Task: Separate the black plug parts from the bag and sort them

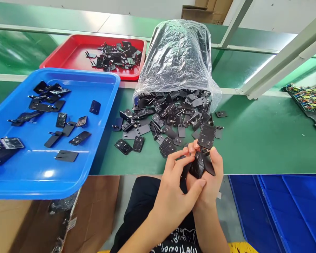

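Note:
Several small black plastic plates with metal pins (pixel 197 165) are gathered between my two hands at the table's front edge. My right hand (pixel 210 186) cups them from below and the right, its fingers curled round them. Across them from the left reaches my left hand (pixel 176 182), fingers bent and touching the plates. One ribbed plate (pixel 206 136) stands up above the fingertips. Just beyond lies a heap of the same black plates (pixel 171 112), spilling from a clear plastic bag (pixel 179 52). What sits deep in the palms is hidden.
A blue tray (pixel 102 140) with scattered black plates overhangs the table at left. Behind it, a red tray (pixel 76 52) holds more black parts. A slanted metal post (pixel 284 52) rises at right, near colourful small parts (pixel 309 96). Blue bins (pixel 287 211) stand below.

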The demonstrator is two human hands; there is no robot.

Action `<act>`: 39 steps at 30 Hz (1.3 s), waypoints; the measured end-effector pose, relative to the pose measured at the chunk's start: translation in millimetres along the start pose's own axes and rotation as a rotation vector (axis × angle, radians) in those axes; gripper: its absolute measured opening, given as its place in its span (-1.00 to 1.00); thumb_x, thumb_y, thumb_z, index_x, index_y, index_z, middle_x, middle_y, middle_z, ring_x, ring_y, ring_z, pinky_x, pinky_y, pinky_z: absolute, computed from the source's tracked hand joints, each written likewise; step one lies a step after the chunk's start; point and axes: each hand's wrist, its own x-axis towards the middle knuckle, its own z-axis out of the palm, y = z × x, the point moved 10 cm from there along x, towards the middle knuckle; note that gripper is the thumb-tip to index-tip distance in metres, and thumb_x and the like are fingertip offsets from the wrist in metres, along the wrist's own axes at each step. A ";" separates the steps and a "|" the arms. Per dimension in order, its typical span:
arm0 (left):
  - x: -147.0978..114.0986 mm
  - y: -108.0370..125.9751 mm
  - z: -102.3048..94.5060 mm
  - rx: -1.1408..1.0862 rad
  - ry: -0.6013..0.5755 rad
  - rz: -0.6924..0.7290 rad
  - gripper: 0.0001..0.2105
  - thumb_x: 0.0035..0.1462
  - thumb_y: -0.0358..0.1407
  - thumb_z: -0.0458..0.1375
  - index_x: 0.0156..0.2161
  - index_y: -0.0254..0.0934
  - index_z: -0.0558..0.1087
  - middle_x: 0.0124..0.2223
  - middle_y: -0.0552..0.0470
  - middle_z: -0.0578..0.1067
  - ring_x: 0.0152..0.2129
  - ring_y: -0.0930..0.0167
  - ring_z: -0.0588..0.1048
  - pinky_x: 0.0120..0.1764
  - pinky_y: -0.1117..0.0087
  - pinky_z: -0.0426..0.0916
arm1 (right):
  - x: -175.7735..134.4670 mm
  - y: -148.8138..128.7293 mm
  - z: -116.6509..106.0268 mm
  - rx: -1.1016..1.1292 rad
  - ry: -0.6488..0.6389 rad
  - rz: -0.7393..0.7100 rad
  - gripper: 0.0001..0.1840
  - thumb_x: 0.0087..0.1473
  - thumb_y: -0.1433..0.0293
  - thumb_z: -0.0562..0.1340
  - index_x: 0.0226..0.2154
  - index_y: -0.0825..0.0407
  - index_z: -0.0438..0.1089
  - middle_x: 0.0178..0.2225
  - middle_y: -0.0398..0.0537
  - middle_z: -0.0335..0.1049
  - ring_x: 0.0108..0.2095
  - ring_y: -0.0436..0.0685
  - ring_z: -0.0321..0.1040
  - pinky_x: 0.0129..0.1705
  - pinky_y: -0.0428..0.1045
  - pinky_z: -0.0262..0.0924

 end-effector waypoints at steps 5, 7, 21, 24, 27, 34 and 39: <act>4.9 3.7 2.0 0.083 0.067 0.068 -0.71 0.12 -0.45 0.07 -0.03 -0.23 0.37 0.06 -0.12 0.35 0.00 0.32 0.39 0.00 0.31 0.36 | -4.1 1.8 -2.3 -0.093 -0.029 -0.015 -0.72 0.04 0.12 0.19 -0.30 -0.02 0.37 -0.31 -0.13 0.31 -0.28 0.03 0.30 -0.17 -0.05 0.28; 7.5 4.9 0.7 0.084 0.092 0.103 -0.75 0.18 -0.47 0.00 -0.08 -0.23 0.40 0.00 -0.08 0.41 -0.06 0.36 0.42 -0.02 0.34 0.35 | -4.3 -1.8 -2.5 -0.088 -0.023 -0.050 -0.73 0.05 0.13 0.17 -0.34 -0.02 0.38 -0.32 -0.13 0.31 -0.27 0.03 0.30 -0.15 -0.05 0.29; 4.4 -28.9 18.4 -0.760 -0.097 -0.315 -0.74 0.27 -0.20 0.03 -0.09 -0.20 0.53 -0.25 0.01 0.37 -0.54 0.57 0.32 -0.54 0.52 0.21 | 21.1 -11.5 -14.4 0.086 -0.072 0.072 -0.78 -0.11 0.34 0.12 -0.46 0.07 0.44 -0.52 -0.13 0.20 -0.50 -0.02 0.19 -0.49 -0.13 0.25; 0.8 -30.1 22.7 -0.769 -0.124 -0.334 -0.72 0.28 -0.20 0.01 -0.04 -0.17 0.51 -0.27 0.02 0.38 -0.53 0.56 0.33 -0.53 0.52 0.21 | 23.9 -23.3 -16.4 0.010 -0.098 -0.015 -0.81 -0.15 0.39 0.11 -0.48 0.03 0.43 -0.50 -0.12 0.24 -0.51 -0.01 0.19 -0.47 -0.10 0.25; -1.8 -30.7 23.2 -0.771 -0.128 -0.342 -0.72 0.28 -0.19 0.01 -0.02 -0.15 0.50 -0.26 0.01 0.39 -0.52 0.55 0.33 -0.53 0.51 0.21 | 25.2 -31.2 -17.9 -0.095 -0.118 -0.060 -0.83 -0.16 0.41 0.11 -0.47 0.02 0.41 -0.47 -0.12 0.28 -0.50 0.00 0.21 -0.42 -0.05 0.27; -2.0 -15.9 8.4 -0.773 -0.048 -0.237 -0.74 0.26 -0.23 0.03 -0.08 -0.18 0.53 -0.10 -0.08 0.42 -0.51 0.54 0.38 -0.50 0.48 0.29 | 20.5 -46.8 -29.6 -0.275 -0.113 -0.188 -0.92 -0.10 0.45 0.21 -0.42 0.02 0.34 -0.36 -0.09 0.42 -0.46 0.01 0.27 -0.54 -0.11 0.19; -4.7 -12.5 7.7 -0.767 -0.042 -0.237 -0.73 0.27 -0.23 0.02 -0.06 -0.18 0.52 -0.13 -0.08 0.45 -0.50 0.52 0.38 -0.49 0.48 0.32 | 19.3 -35.1 -29.0 -0.228 -0.152 -0.083 -0.76 0.10 0.19 0.18 -0.46 0.00 0.35 -0.42 -0.12 0.39 -0.52 -0.01 0.24 -0.60 -0.12 0.16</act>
